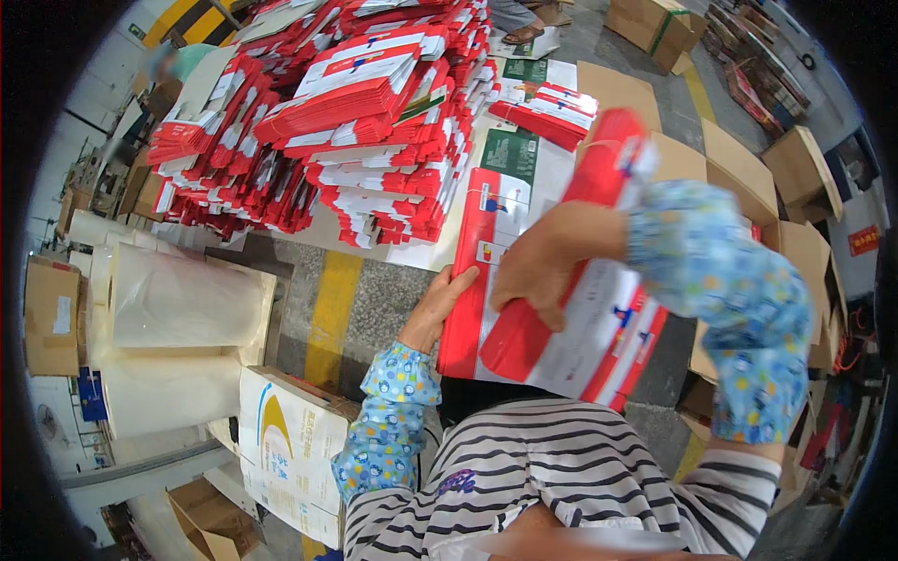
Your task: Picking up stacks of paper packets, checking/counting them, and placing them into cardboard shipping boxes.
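A bundle of flat red and white folded cartons (599, 313) lies slanted in front of my body, its upper end smeared by motion. My right hand (558, 257) reaches across it with bent fingers gripping the bundle. Beneath and left of it is another flat red and white carton (475, 224). My left hand (440, 301) holds that carton's left edge, with the thumb on top and the other fingers mostly hidden. Patterned blue sleeve covers (398, 411) show on both my forearms.
Tall stacks of red and white flat cartons (365, 89) stand ahead to the left. A smaller bundle (550, 114) lies beyond my hands. Open cardboard boxes (739, 173) crowd the right; large film rolls (187, 299) and a white carton (288, 449) are at left. Another person's shoe (524, 35) shows at the top.
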Action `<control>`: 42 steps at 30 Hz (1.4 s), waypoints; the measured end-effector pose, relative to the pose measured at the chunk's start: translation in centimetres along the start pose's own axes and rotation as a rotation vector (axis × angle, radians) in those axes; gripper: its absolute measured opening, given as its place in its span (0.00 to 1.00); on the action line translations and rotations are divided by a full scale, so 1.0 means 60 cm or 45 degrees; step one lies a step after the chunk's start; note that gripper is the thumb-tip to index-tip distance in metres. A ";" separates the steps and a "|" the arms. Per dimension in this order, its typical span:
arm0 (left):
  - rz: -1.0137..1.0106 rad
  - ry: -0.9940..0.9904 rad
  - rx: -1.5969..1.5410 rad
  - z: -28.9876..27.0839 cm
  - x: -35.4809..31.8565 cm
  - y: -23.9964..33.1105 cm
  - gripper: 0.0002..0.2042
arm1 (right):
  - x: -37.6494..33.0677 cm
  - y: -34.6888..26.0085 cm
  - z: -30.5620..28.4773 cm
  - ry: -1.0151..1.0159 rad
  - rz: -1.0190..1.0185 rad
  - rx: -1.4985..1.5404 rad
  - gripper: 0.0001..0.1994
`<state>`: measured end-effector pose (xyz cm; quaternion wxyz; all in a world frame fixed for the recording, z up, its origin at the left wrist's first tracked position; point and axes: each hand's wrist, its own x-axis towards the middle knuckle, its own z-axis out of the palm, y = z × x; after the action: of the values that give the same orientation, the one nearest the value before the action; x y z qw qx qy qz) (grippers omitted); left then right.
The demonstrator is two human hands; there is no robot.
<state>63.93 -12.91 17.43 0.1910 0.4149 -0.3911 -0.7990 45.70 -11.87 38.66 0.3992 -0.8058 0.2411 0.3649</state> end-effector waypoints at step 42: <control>-0.198 0.014 -0.102 0.051 0.029 0.117 0.25 | 0.135 0.168 0.419 2.577 0.787 1.899 0.23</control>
<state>60.27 -16.94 23.13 0.1468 0.4404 -0.3244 -0.8242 33.87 2.26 17.20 0.2904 -0.2177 0.7534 -0.5484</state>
